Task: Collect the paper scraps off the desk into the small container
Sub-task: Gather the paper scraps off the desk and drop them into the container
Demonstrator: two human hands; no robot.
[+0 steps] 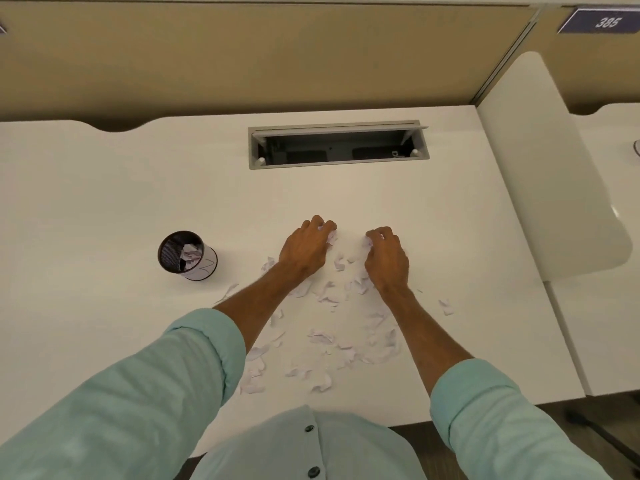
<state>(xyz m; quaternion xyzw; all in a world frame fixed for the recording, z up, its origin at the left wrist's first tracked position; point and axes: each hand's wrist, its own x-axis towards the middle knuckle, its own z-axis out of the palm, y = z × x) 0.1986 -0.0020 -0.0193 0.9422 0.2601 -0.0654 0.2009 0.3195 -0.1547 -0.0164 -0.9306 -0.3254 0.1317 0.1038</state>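
Several torn white paper scraps [322, 337] lie scattered on the white desk [104, 188], between and in front of my arms. My left hand [304, 247] rests on the far edge of the pile, its fingers curled around a few scraps. My right hand [386, 258] sits a little to the right, also curled on scraps. A small black mesh container [187, 256] stands upright to the left of my left hand, with some scraps inside it.
An open grey cable box [337, 145] is sunk into the desk behind my hands. A white divider panel [550, 161] borders the desk on the right. A tan partition wall [242, 57] runs along the back.
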